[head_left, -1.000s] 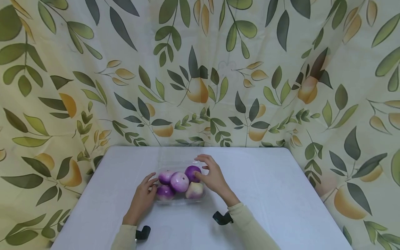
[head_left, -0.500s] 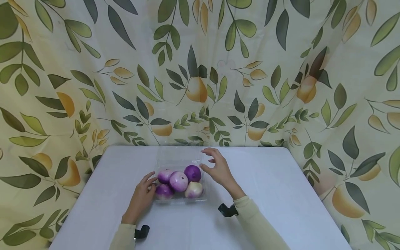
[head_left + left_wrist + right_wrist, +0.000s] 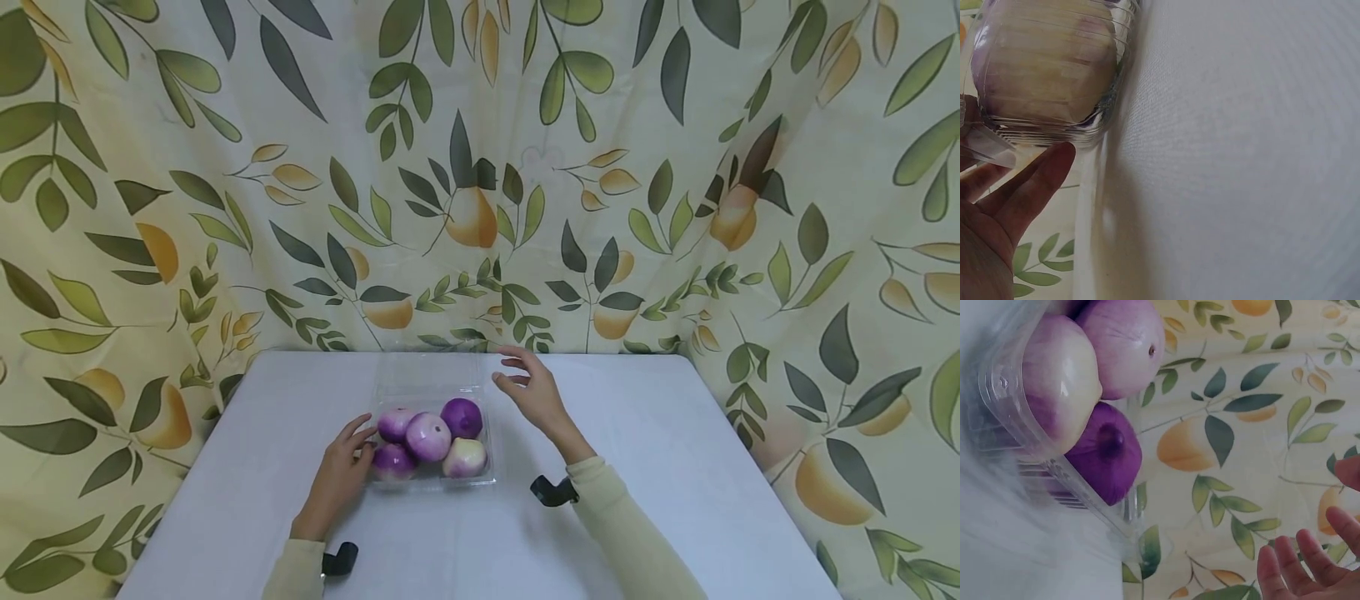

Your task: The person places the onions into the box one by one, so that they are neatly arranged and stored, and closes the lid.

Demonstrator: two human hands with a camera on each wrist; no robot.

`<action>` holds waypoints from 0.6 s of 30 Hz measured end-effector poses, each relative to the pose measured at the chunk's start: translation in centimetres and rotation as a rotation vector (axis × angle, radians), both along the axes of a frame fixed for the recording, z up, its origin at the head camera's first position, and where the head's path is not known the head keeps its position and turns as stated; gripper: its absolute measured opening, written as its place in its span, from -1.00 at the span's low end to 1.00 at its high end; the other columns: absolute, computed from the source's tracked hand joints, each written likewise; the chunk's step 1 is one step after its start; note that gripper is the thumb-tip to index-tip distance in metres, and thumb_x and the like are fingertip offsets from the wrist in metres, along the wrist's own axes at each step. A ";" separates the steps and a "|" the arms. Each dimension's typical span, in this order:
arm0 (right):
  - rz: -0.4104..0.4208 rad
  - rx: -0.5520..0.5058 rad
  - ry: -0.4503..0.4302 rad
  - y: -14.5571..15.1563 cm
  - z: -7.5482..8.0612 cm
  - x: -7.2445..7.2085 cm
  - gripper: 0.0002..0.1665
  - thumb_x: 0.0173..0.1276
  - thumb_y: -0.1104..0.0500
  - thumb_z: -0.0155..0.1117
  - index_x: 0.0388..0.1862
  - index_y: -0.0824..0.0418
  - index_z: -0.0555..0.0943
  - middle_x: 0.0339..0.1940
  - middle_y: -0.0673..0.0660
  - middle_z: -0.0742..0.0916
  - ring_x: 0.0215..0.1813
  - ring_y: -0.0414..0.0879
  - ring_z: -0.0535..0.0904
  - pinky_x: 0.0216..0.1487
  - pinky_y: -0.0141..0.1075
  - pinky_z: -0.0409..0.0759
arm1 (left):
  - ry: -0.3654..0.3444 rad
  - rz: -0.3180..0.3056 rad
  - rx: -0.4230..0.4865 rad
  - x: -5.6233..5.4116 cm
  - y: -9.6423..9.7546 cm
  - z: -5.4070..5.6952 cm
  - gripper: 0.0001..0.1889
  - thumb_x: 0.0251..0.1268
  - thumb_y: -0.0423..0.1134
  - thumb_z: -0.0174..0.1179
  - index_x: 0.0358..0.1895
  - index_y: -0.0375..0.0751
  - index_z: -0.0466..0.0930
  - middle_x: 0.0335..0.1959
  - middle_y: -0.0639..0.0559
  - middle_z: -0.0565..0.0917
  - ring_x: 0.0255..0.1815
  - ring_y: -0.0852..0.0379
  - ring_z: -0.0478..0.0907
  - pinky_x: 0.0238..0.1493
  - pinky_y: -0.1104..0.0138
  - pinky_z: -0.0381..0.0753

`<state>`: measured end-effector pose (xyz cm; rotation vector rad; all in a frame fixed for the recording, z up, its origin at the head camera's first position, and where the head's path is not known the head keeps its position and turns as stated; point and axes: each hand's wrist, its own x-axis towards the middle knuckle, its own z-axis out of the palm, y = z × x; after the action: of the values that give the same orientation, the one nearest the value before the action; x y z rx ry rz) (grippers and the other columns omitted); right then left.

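Several purple-and-white onions [image 3: 429, 437] sit in a clear plastic clamshell box [image 3: 491, 477], its see-through lid [image 3: 427, 372] standing back on the far side. My left hand [image 3: 341, 473] rests at the box's left side; in the left wrist view the fingertips [image 3: 1060, 159] meet the ribbed plastic wall. To the right of the lid, my right hand [image 3: 538, 396] is raised with fingers spread and holds nothing. The right wrist view shows a deep purple onion [image 3: 1107, 450] and a paler one [image 3: 1060, 387] inside the box, with the right hand's fingers [image 3: 1307, 569] apart from them.
The box stands on a white-covered table [image 3: 637, 467]. Behind it hangs a curtain [image 3: 480, 275] printed with leaves and fruit. A black wrist mount [image 3: 553, 492] sticks out from the right sleeve, another black mount [image 3: 341, 559] from the left.
My right hand has lifted off the deep purple onion at the back right of the box and moved away, up and right, beside the lid. The left hand stays at the box's left side.
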<state>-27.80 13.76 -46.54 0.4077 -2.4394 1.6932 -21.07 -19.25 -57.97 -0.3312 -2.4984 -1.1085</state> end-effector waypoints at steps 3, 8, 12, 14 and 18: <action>-0.003 -0.040 -0.050 0.2 -0.2 -0.6 -0.46 0.35 0.18 0.30 0.29 0.18 0.47 0.30 0.17 0.57 0.33 0.13 0.51 0.27 -0.05 0.57 | -0.006 0.001 -0.005 0.1 0.0 0.0 -0.72 0.33 -0.45 0.11 0.05 -0.37 0.66 0.31 -0.14 0.53 -0.11 0.02 0.72 -0.21 0.24 0.75; -0.005 -0.103 -0.120 0.4 -0.7 -1.5 -0.43 0.38 0.18 0.27 0.35 0.20 0.41 0.33 0.21 0.54 0.36 0.15 0.48 0.35 0.00 0.50 | 0.000 0.000 -0.015 0.0 0.0 0.0 -0.71 0.33 -0.44 0.11 0.06 -0.36 0.66 0.31 -0.15 0.53 -0.11 0.03 0.72 -0.21 0.23 0.75; -0.026 -0.124 -0.150 0.4 -1.1 -2.1 -0.45 0.39 0.19 0.25 0.33 0.18 0.42 0.31 0.21 0.55 0.32 0.11 0.51 0.30 -0.09 0.55 | -0.017 -0.001 -0.005 0.0 0.0 0.0 -0.71 0.35 -0.42 0.10 0.07 -0.34 0.66 0.32 -0.12 0.52 -0.09 0.04 0.71 -0.20 0.22 0.75; -0.032 -0.144 -0.167 0.4 -1.4 -2.4 -0.47 0.38 0.21 0.24 0.32 0.19 0.42 0.29 0.23 0.55 0.28 0.10 0.53 0.26 -0.14 0.57 | -0.019 0.001 -0.003 0.0 0.0 0.0 -0.71 0.34 -0.42 0.10 0.07 -0.35 0.66 0.32 -0.11 0.52 -0.09 0.03 0.72 -0.20 0.23 0.75; -0.040 -0.167 -0.207 0.1 -2.1 -3.0 -0.47 0.38 0.22 0.22 0.31 0.20 0.42 0.28 0.27 0.55 0.23 0.10 0.55 0.18 -0.16 0.61 | -0.014 0.001 -0.002 0.0 0.0 0.0 -0.71 0.34 -0.43 0.11 0.06 -0.36 0.66 0.32 -0.13 0.52 -0.10 0.02 0.72 -0.21 0.24 0.75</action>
<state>-30.85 13.82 -48.63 0.1699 -2.3961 1.9927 -21.08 -19.27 -57.94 -0.3231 -2.5120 -1.1114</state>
